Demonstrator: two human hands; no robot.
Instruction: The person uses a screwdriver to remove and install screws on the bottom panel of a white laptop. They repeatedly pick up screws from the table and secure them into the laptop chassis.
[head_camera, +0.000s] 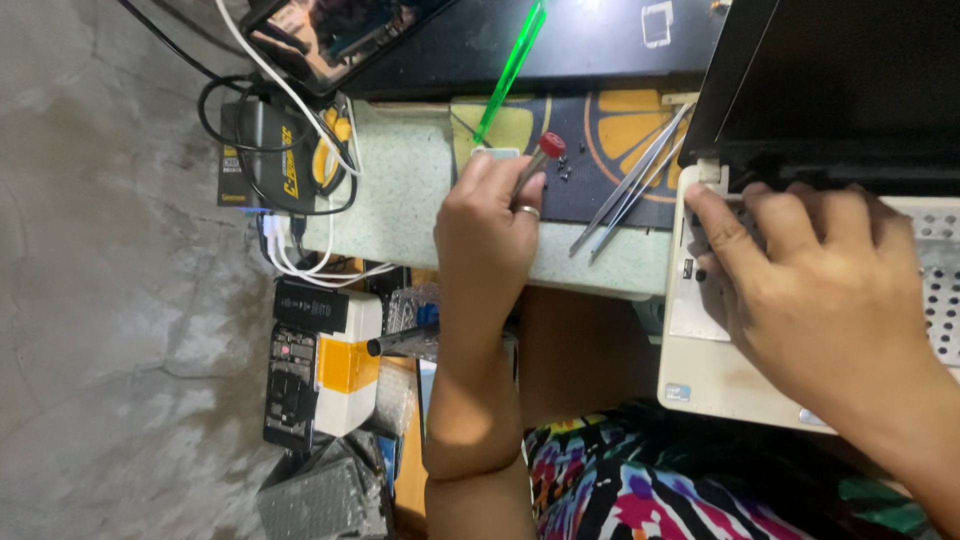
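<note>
Nearest the camera lies a bright patterned garment (640, 480) across the person's lap, and from it both forearms reach up to the work surface. The right hand (800, 270) lies spread and nearly flat, palm down, on the open white laptop (700, 360), its fingertips pressing at the keyboard edge just below the hinge; it grips nothing, only steadying the machine. The left hand (490, 230) is curled shut around a small screwdriver (535, 165) with a red cap, the handle pinched between thumb and fingers, a ring on one finger. The screwdriver looks light, stiff and a little slippery, best held at its grooved barrel near the cap, as it is now. It hovers over a dark mat with an orange-slice print (610, 130), where a few tiny dark screws (565, 172) lie loose; these seem easily lost. Just beside them rest two pairs of steel tweezers (630, 185), tips toward the table edge (400, 210). Farther off a green plastic pry tool (510, 70) leans across the mat, and beyond it sits the laptop's dark screen (850, 70). Off to the side, white cables (300, 110) loop round a black and yellow box (265, 160).
</note>
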